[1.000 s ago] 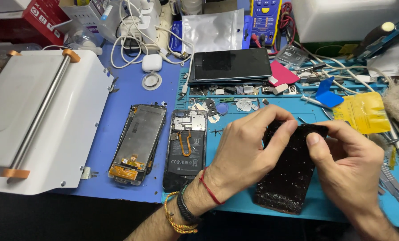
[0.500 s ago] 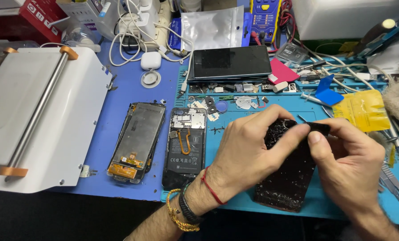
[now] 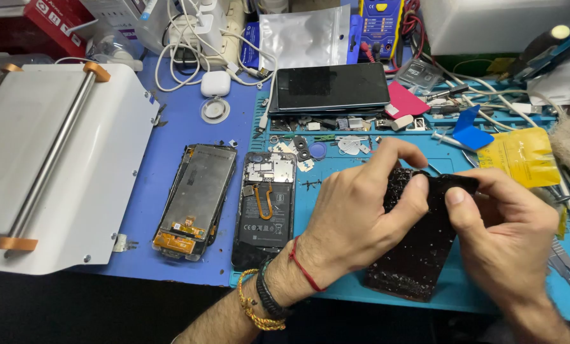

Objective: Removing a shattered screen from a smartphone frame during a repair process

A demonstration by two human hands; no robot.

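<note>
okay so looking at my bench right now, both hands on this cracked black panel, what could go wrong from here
The shattered black panel looks covered in broken bits; pinching its top edge with the left hand and right hand could cut bare fingers. Bending it may shed fragments onto the blue mat. The opened phone body and loose screen assembly lie close by, so debris could land inside.

A cluttered workbench — blue mats on top, evenly lit throughout.
</note>
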